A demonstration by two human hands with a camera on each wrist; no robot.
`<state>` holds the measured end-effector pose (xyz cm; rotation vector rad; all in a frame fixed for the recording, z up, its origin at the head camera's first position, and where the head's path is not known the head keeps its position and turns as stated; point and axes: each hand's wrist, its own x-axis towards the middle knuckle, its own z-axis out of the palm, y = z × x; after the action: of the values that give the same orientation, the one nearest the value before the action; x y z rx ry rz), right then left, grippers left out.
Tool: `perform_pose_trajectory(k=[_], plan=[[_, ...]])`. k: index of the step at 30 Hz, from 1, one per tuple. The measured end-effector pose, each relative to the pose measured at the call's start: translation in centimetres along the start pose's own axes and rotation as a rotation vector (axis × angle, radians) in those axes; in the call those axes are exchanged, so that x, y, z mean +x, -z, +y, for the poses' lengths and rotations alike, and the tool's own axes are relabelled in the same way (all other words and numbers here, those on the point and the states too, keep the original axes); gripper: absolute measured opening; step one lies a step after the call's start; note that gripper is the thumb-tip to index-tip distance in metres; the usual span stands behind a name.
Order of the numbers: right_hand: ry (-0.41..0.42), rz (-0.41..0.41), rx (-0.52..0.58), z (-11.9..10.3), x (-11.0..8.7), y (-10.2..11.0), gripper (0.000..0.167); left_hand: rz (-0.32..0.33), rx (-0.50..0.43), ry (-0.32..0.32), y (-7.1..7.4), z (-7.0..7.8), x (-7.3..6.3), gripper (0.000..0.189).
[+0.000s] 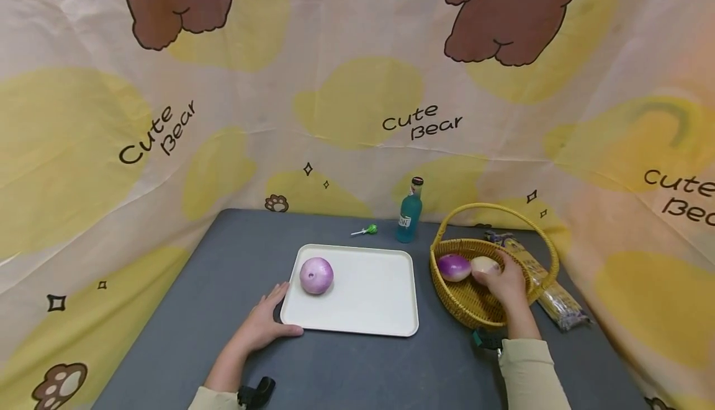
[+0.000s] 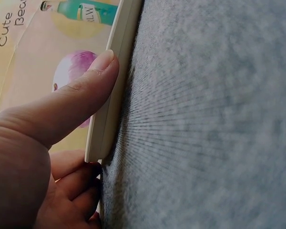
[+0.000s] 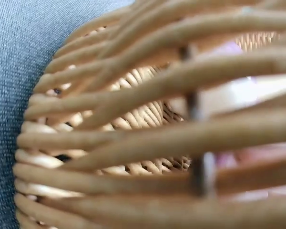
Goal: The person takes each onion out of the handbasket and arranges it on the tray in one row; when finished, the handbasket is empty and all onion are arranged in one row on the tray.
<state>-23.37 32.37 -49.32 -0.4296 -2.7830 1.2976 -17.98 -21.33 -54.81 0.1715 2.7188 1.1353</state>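
My left hand [image 1: 265, 322] rests at the near left corner of a white rectangular tray [image 1: 368, 295], fingers spread along its side. In the left wrist view the thumb [image 2: 81, 95] lies against the tray's rim. A round purple onion [image 1: 316, 275] sits at the tray's left. Inside a yellow wicker basket [image 1: 460, 307], my right hand [image 1: 509, 283] grips a whitish onion [image 1: 485, 266], its thumb and fingers on either side. Beside that one lies a purple-and-white onion [image 1: 454, 268]. Wicker strands [image 3: 109, 138] cover most of the right wrist view and hide that hand's fingers.
The basket's tall handle [image 1: 491, 206] arches over the right hand. A long clear package [image 1: 550, 286] lies along the basket's right side. Behind the tray are a blue bottle [image 1: 409, 214], standing upright, and a green lollipop [image 1: 368, 229]. A patterned cloth [image 1: 346, 100] hangs behind the grey table [image 1: 357, 373].
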Motion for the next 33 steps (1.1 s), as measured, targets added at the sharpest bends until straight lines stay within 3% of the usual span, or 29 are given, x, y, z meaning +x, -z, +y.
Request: perform_pose_trajectory(k=[8,21,33], plan=[[-0.003,-0.098,-0.086,-0.4,-0.3,0.0,0.085,0.005,-0.001,-0.010,0.1,0.2,0.2,0.117],[0.016,-0.019,-0.109,-1.6,-1.3,0.6,0.085,-0.001,-0.020,0.006,0.0,0.2,0.1,0.118],[0.028,-0.011,-0.065,-2.2,-2.0,1.3,0.090,-0.016,-0.006,0.003,0.3,0.3,0.2,0.118]])
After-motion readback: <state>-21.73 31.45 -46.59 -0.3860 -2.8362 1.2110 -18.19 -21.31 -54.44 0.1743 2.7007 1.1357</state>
